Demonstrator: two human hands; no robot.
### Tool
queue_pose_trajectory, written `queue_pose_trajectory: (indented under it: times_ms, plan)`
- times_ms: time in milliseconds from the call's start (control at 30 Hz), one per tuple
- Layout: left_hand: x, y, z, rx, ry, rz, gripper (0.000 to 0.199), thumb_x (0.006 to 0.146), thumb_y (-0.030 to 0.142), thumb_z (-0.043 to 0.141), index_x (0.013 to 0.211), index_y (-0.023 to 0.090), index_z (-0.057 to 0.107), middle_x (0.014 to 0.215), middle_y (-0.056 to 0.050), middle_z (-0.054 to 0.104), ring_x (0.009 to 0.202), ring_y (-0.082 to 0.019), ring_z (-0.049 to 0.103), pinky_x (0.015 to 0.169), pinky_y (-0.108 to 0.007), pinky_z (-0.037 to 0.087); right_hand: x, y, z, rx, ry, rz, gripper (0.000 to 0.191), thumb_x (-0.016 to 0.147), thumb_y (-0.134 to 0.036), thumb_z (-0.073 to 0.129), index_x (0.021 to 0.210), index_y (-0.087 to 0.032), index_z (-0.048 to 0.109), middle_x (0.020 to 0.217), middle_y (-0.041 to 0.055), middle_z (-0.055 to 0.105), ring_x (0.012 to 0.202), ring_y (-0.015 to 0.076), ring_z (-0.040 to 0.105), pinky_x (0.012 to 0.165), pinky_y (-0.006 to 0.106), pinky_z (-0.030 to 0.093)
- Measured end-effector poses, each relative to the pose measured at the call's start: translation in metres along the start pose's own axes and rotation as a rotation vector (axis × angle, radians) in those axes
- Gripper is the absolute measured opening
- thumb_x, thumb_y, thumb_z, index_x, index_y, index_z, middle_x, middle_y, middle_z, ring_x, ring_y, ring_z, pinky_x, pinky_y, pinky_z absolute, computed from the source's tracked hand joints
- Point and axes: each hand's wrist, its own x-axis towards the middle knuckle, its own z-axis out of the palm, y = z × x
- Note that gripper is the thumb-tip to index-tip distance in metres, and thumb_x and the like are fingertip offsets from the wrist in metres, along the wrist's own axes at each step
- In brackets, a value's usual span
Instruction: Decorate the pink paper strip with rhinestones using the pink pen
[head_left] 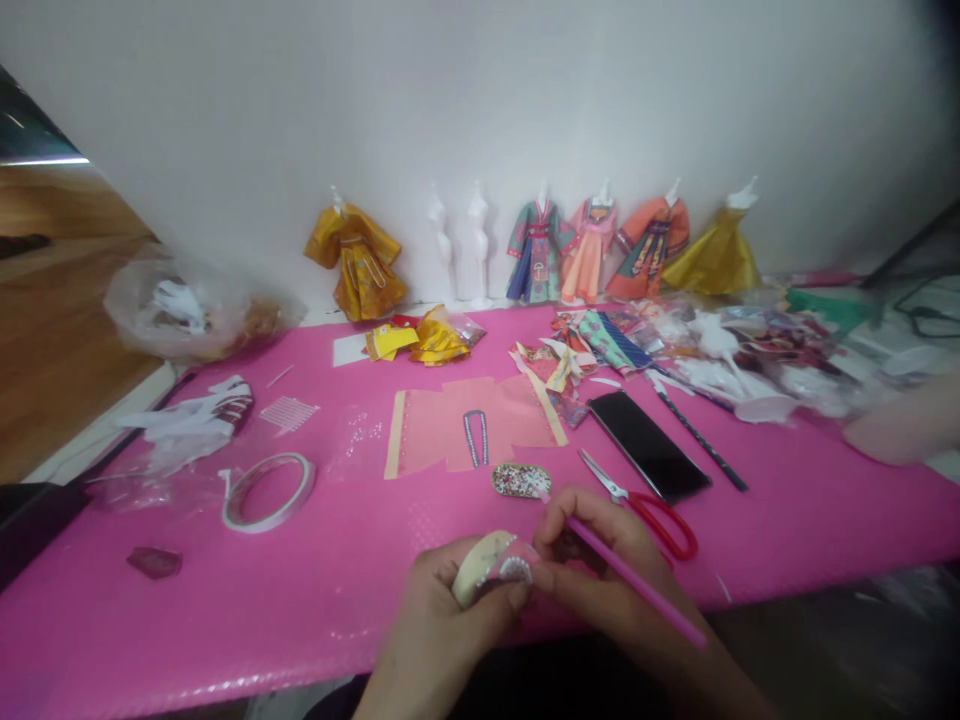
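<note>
Near the front edge of the pink table, my left hand (442, 610) is closed on a small curved cream-and-pink fabric piece (484, 565) with white bead trim. My right hand (600, 570) grips a long pink pen-like stick (637, 580), its tip hidden near the fingers, and its fingertips touch the piece's right side. Just beyond lies an oval dish of small sparkling beads (521, 481). Farther back, a peach fabric panel (435, 430) with cream side strips lies flat, a narrow U-shaped beaded trim (474, 438) on it.
Red-handled scissors (664, 520) and a black phone (649, 445) lie right of my hands. A tape roll (270, 492) is at left. Doll dresses (538, 250) and bare white doll forms (478, 245) stand by the wall. Fabric scraps pile up (615, 340) at back right. Someone's arm (911, 420) shows at far right.
</note>
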Motion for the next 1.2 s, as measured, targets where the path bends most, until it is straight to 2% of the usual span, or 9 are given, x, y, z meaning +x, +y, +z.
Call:
queue_pose_trajectory:
  times_ms: [100, 233, 567, 900, 1200]
  plan:
    - [-0.0006, 0.0040, 0.0011, 0.007, 0.005, -0.004, 0.016, 0.072, 0.030, 0.070, 0.067, 0.016, 0.064, 0.061, 0.003, 0.048, 0.056, -0.011, 0.039, 0.050, -0.022, 0.033, 0.0004, 0.0013, -0.0007, 0.014, -0.014, -0.008, 0.021, 0.069, -0.018, 0.073, 0.068, -0.021, 0.053, 0.062, -0.0046, 0.055, 0.057, 0.0116, 0.052, 0.054, 0.024, 0.041]
    - [-0.0008, 0.0085, 0.0022, 0.020, -0.002, -0.017, 0.019, 0.073, 0.033, 0.070, 0.070, 0.015, 0.065, 0.062, 0.003, 0.047, 0.058, -0.012, 0.039, 0.052, -0.024, 0.032, 0.0007, 0.0017, -0.0007, 0.020, -0.014, -0.002, 0.022, 0.067, -0.016, 0.075, 0.068, -0.021, 0.053, 0.062, -0.0048, 0.055, 0.056, 0.0108, 0.051, 0.053, 0.024, 0.041]
    - [-0.0003, 0.0036, -0.0004, 0.037, -0.025, 0.028, 0.022, 0.073, 0.033, 0.070, 0.065, 0.016, 0.059, 0.059, 0.004, 0.041, 0.056, -0.011, 0.034, 0.050, -0.024, 0.027, 0.0004, 0.0043, -0.0024, 0.077, -0.056, 0.037, 0.027, 0.067, -0.017, 0.079, 0.069, -0.019, 0.052, 0.063, -0.0055, 0.055, 0.057, 0.0083, 0.048, 0.052, 0.021, 0.035]
    - [-0.0048, 0.0087, 0.0011, 0.030, -0.033, 0.042, 0.017, 0.071, 0.031, 0.068, 0.069, 0.015, 0.062, 0.062, 0.003, 0.044, 0.059, -0.013, 0.037, 0.056, -0.026, 0.030, 0.0000, 0.0053, -0.0032, 0.082, -0.067, 0.045, 0.027, 0.070, -0.019, 0.079, 0.070, -0.019, 0.051, 0.064, -0.0054, 0.053, 0.058, 0.0081, 0.046, 0.054, 0.022, 0.034]
    - [0.0005, -0.0005, -0.0033, 0.055, -0.037, 0.051, 0.024, 0.074, 0.036, 0.069, 0.069, 0.015, 0.059, 0.062, 0.004, 0.041, 0.058, -0.012, 0.033, 0.052, -0.024, 0.026, 0.0011, 0.0096, -0.0024, 0.133, -0.074, 0.051, 0.029, 0.068, -0.015, 0.080, 0.071, -0.018, 0.052, 0.063, -0.0064, 0.055, 0.057, 0.0063, 0.046, 0.051, 0.018, 0.032]
